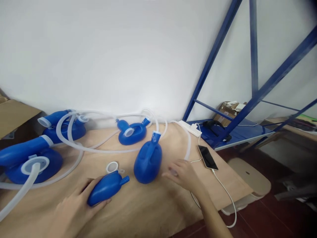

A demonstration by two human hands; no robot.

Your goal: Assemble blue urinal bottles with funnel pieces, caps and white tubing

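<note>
My left hand [76, 205] wraps round a blue plastic spouted piece [106, 188], rounded, with a short spout pointing right. A white ring-shaped cap [112, 167] lies just beyond it, beside a small translucent tab. My right hand [182, 173] hovers over the right side of the table with fingers curled; a small pale thing shows at the fingertips, too blurred to name. Between the hands, a blue urine bottle [148, 162] with a handle leans on the table, a clear tube [157, 122] leading from its white-rimmed neck. Another tube [188, 145] ends behind my right hand.
More blue urine bottles [132, 134] with coiled tubes lie along the wall and at left [34, 165]. A phone [208, 157] on a charging cable and a power strip [190, 128] lie at right. A cardboard box [17, 115], blue metal frame [215, 59] and stool [250, 177] surround the table [138, 211].
</note>
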